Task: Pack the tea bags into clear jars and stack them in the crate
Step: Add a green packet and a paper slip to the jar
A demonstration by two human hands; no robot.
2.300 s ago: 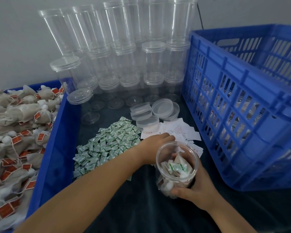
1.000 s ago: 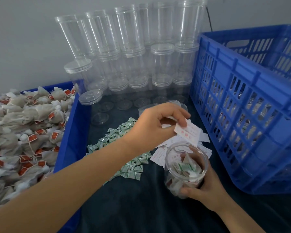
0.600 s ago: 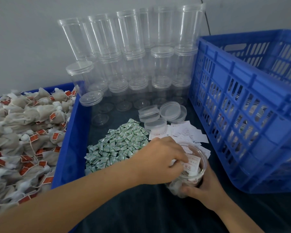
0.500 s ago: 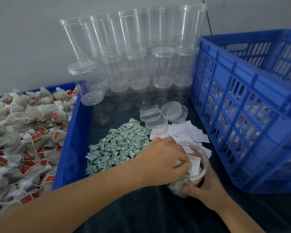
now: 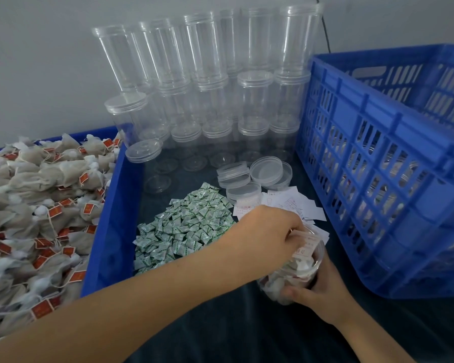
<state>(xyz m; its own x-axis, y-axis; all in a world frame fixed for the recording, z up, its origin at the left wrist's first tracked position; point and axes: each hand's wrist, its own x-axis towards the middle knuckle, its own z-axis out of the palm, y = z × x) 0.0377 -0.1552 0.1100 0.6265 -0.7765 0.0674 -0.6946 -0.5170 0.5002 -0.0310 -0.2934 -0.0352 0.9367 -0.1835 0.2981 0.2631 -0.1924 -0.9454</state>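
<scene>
A clear jar (image 5: 296,273) packed with tea bags stands on the dark cloth near the front. My right hand (image 5: 317,289) grips its lower side. My left hand (image 5: 265,234) is over the jar's mouth, fingers curled, pushing a white paper slip (image 5: 306,246) inside. Loose tea bags (image 5: 37,210) with red tags fill a blue bin on the left. The blue crate (image 5: 393,163) stands on the right, with filled jars dimly visible through its slots.
Stacked empty clear jars (image 5: 207,82) line the back wall. Loose lids (image 5: 252,176) lie in front of them, next to a heap of small green-and-white sachets (image 5: 186,224) and a pile of white slips (image 5: 294,203).
My left hand picked a white slip from the pile, lifted it, then lowered it into the jar's mouth. My right hand kept hold of the jar.
</scene>
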